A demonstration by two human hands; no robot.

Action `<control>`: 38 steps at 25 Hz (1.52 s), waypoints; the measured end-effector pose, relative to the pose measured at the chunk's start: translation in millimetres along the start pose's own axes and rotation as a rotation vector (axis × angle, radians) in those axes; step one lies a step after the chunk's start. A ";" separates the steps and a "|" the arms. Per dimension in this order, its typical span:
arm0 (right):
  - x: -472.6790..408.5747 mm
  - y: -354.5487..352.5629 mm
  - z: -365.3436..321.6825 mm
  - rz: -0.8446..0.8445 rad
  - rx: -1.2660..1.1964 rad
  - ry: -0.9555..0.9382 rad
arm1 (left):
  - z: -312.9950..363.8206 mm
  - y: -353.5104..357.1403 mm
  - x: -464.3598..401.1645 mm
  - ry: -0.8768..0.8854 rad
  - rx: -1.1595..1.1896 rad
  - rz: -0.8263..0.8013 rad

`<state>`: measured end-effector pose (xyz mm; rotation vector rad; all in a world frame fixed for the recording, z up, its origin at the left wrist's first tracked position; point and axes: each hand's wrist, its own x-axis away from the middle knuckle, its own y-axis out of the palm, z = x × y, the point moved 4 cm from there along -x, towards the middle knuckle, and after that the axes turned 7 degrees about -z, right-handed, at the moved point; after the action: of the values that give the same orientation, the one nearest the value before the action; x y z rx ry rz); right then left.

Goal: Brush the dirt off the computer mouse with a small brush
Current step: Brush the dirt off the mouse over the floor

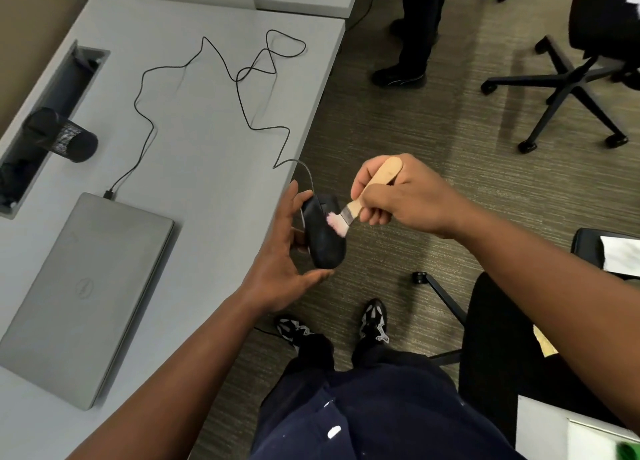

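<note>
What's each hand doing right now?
Left hand: holds the computer mouse.
Right hand: grips the small brush, bristles on the mouse.

Navy trousers (381, 407), black-and-white sneakers (374, 321)

Matt black plastic mouse (323, 237); brush (360, 199) with pale wooden handle (pink bristles); smooth grey desk (207, 120); ribbed carpet (415, 130).
</note>
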<state>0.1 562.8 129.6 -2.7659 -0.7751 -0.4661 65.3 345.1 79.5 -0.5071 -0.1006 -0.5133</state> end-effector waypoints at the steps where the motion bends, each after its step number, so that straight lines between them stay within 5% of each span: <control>1: -0.2 -2.7 -1.2 0.043 -0.014 -0.023 | -0.4 -0.1 0.4 -0.005 0.002 -0.004; 4: -5.3 -6.8 -3.9 0.163 -0.047 -0.108 | -0.5 -0.1 -0.1 -0.024 0.007 -0.018; 11: 3.4 5.6 2.2 0.024 0.001 -0.020 | 2.5 -0.9 -0.9 -0.031 0.014 0.009; 16: 2.7 1.7 -9.1 0.193 0.015 -0.161 | 0.5 1.4 -2.4 -0.055 -0.008 -0.022; 23: 13.1 20.5 -5.1 0.109 0.218 -0.068 | -0.4 2.7 -5.0 -0.054 0.002 0.014; 27: 11.4 15.1 -10.1 0.259 0.167 -0.190 | 2.2 2.0 -6.4 -0.074 -0.027 0.006; 34: 5.8 35.9 -3.2 0.063 0.373 -0.081 | -0.3 0.2 -7.1 -0.116 -0.087 0.029; 38: 8.8 28.5 -8.2 0.168 0.329 -0.146 | -0.3 2.3 -6.4 -0.130 -0.128 0.009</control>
<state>20.6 540.7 136.5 -2.5454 -0.5813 -0.0933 60.9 349.5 76.9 -0.6657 -0.1909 -0.4800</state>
